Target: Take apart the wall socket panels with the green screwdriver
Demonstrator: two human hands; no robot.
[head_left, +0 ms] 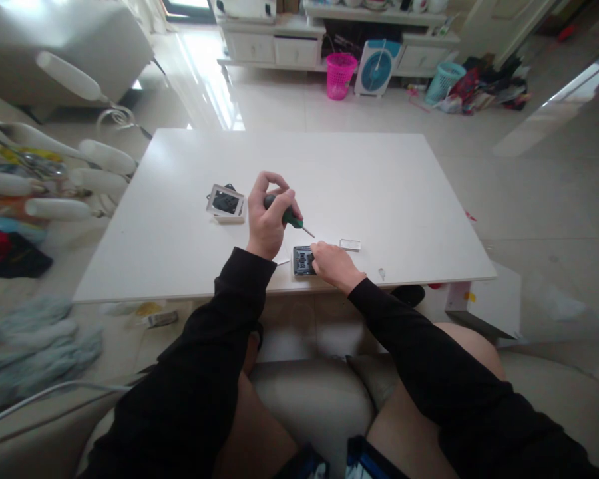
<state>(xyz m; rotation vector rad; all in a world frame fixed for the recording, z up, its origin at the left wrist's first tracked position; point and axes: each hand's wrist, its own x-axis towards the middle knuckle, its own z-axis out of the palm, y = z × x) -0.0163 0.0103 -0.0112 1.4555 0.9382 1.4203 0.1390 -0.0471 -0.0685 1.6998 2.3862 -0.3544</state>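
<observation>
My left hand [269, 216] is wrapped round a screwdriver [293, 218] with a black and green handle. Its metal shaft slants down to the right, the tip in the air near my other hand. My right hand [335, 263] has its fingers pinched together at the right side of a small dark rectangular device [302, 261] with a light rim, close to the table's front edge. Whatever those fingertips may hold is too small to make out. Beyond the right hand lies a small clear rectangular piece [350, 245]. A thin white stick [283, 263] lies left of the device.
On the white table [369, 179], a white frame [225, 201] leans over a dark plate left of my hands. A tiny clear item [382, 273] lies near the front edge at right. White lamp arms [104, 156] reach toward the table's left edge. A sofa [309, 392] is beneath me.
</observation>
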